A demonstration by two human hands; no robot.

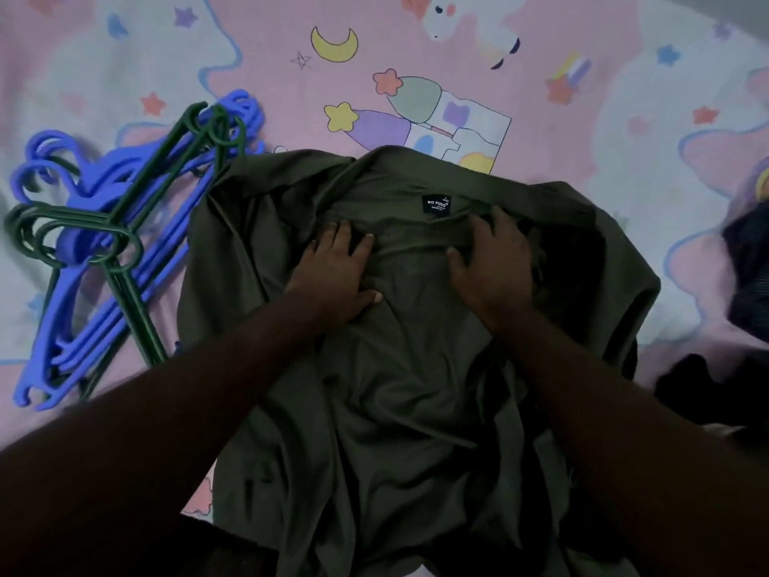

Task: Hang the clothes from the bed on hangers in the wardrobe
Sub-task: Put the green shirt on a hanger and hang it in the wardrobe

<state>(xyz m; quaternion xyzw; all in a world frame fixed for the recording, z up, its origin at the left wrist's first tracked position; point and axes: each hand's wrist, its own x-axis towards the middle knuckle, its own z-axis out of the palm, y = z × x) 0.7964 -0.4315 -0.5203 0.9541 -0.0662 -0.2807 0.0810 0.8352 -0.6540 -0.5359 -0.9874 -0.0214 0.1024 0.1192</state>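
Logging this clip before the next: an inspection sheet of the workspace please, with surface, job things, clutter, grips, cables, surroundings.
Surface: pink bed sheet printed with stars and a moon.
Job's things: olive shirt spread open, label up; blue and green hangers piled at its left edge; dark clothes at the right edge.
Clutter: nothing seen.
Grips: left hand flat on the shirt; right hand on its collar, hold unclear.
Cables: nothing seen.
Surroundings: nothing seen.
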